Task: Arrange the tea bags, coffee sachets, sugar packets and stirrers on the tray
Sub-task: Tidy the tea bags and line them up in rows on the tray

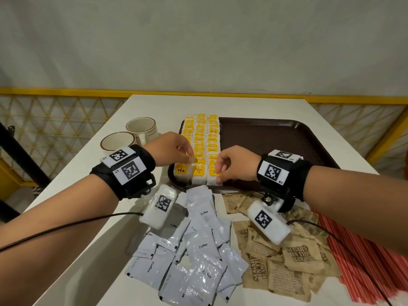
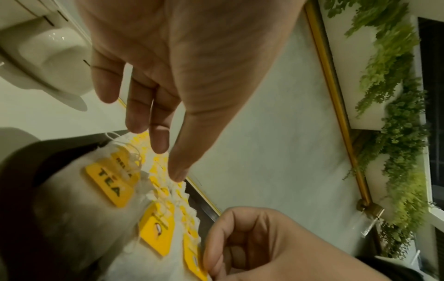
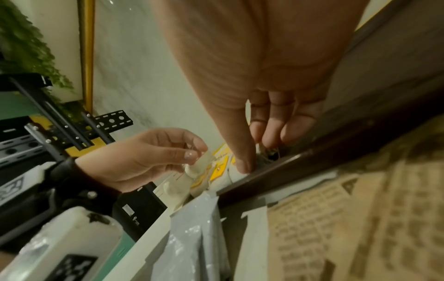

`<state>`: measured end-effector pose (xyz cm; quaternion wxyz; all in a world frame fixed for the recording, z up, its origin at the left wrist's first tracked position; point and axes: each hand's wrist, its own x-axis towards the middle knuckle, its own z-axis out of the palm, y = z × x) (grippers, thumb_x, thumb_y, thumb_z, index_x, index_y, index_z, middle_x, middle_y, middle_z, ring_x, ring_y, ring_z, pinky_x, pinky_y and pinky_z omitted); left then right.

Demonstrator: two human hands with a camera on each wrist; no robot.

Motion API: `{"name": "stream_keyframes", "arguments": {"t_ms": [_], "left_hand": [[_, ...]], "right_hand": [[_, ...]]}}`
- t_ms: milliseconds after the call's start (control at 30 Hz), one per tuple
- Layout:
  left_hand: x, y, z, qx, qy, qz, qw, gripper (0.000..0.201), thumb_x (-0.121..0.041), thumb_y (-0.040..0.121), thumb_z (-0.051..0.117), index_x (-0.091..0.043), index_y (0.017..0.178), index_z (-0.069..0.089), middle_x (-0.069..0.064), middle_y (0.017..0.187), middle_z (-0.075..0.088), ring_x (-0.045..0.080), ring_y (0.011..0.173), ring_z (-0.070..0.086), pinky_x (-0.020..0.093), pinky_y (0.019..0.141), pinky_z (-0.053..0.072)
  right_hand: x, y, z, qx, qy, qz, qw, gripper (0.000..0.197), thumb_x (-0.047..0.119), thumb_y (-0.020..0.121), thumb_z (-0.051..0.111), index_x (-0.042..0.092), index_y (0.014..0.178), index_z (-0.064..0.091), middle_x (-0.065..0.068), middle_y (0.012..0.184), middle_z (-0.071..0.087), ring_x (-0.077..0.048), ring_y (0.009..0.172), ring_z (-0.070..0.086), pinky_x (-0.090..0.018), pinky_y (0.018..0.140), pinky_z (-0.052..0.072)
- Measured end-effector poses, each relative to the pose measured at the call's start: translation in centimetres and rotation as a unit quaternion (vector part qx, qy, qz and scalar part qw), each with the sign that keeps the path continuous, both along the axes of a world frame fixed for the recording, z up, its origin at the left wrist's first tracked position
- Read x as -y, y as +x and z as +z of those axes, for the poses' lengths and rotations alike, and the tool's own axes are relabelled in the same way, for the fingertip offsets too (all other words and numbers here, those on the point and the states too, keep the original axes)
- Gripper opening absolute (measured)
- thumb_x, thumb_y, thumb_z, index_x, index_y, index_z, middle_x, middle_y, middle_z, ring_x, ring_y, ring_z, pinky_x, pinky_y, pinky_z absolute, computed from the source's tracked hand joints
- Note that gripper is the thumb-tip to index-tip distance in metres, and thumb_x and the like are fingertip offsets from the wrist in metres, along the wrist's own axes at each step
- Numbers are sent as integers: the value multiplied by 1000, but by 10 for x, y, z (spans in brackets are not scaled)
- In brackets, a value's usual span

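Head view: left hand [image 1: 171, 149] pinching white tea bag [image 1: 194, 159], right hand [image 1: 236, 164] pinching near-row bag; yellow-tagged tea bags [image 1: 201, 138] lining dark brown plastic tray [image 1: 276, 138]. Left wrist view: fingers [image 2: 158, 136] hanging relaxed over rows. Right wrist view: thumb [image 3: 242, 161] pressing bag at tray rim.

The tray [image 1: 276, 138] lies bare right of the tea bags [image 1: 199, 146]. Two cups [image 1: 130, 135] stand left of it; coffee sachets [image 1: 194, 250], sugar packets [image 1: 284, 257] and stirrers [image 1: 364, 268] crowd the near tabletop [image 1: 92, 239].

Both hands [image 1: 174, 149] apparently pinch tea bags [image 1: 199, 142] on tray [image 1: 287, 138].
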<state>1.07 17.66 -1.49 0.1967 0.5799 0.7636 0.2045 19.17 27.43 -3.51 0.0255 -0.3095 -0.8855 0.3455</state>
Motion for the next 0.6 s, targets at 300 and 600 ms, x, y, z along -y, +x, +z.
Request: {"name": "stream_keyframes", "arguments": {"t_ms": [300, 600], "left_hand": [[-4, -7, 7, 53, -19, 59, 997, 36, -27, 86, 67, -16, 120, 61, -3, 102, 58, 12, 92, 53, 24, 81, 40], [-19, 2, -5, 85, -105, 121, 983, 66, -21, 95, 53, -18, 151, 19, 5, 155, 25, 23, 139, 31, 21, 90, 27]], "right_hand": [[-17, -5, 0, -111, -114, -135, 978, 19, 4, 87, 65, 2, 105, 65, -13, 101, 67, -19, 87, 66, -29, 80, 57], [-20, -28, -18, -59, -159, -154, 973, 51, 14, 67, 57, -6, 115, 59, -30, 118, 59, -47, 113, 54, -57, 97, 46]]}}
